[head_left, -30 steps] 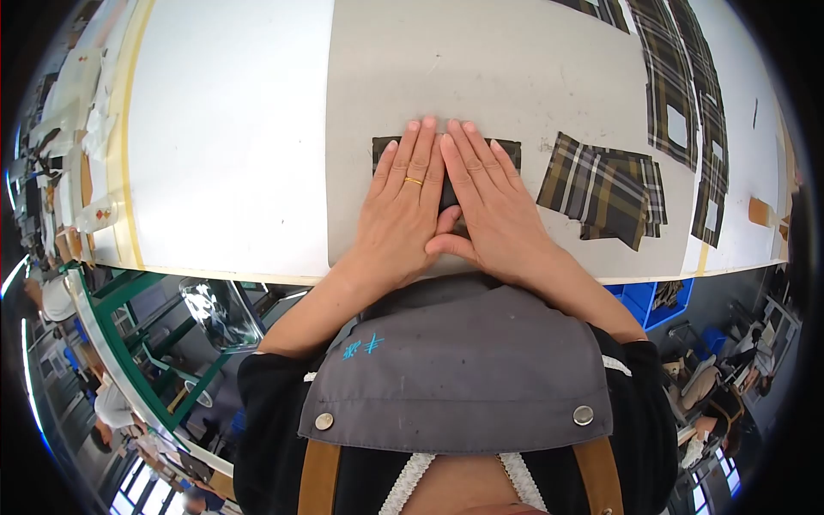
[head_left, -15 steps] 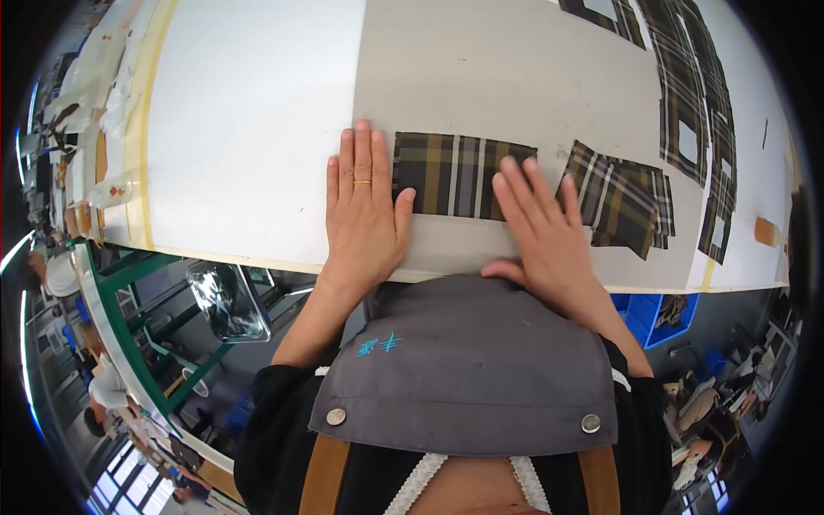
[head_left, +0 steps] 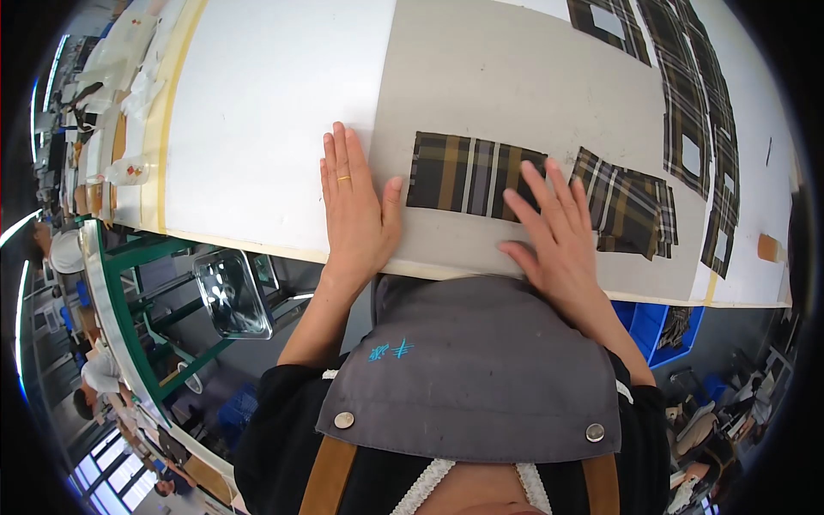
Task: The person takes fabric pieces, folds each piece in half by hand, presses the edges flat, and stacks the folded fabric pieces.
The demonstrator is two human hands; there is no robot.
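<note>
Fingers point(head_left: 342, 156) of left hand point(head_left: 354, 213) together beside plaid rectangle point(head_left: 459, 175), of right hand point(head_left: 561, 236) apart over its right end.

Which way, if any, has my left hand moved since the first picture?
Yes: the left hand went left, off the plaid rectangle, to the left edge of the grey sheet.

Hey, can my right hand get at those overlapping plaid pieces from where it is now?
Probably yes: the right hand is open, right beside the overlapping plaid pieces, and nothing visible stands between them.
</note>
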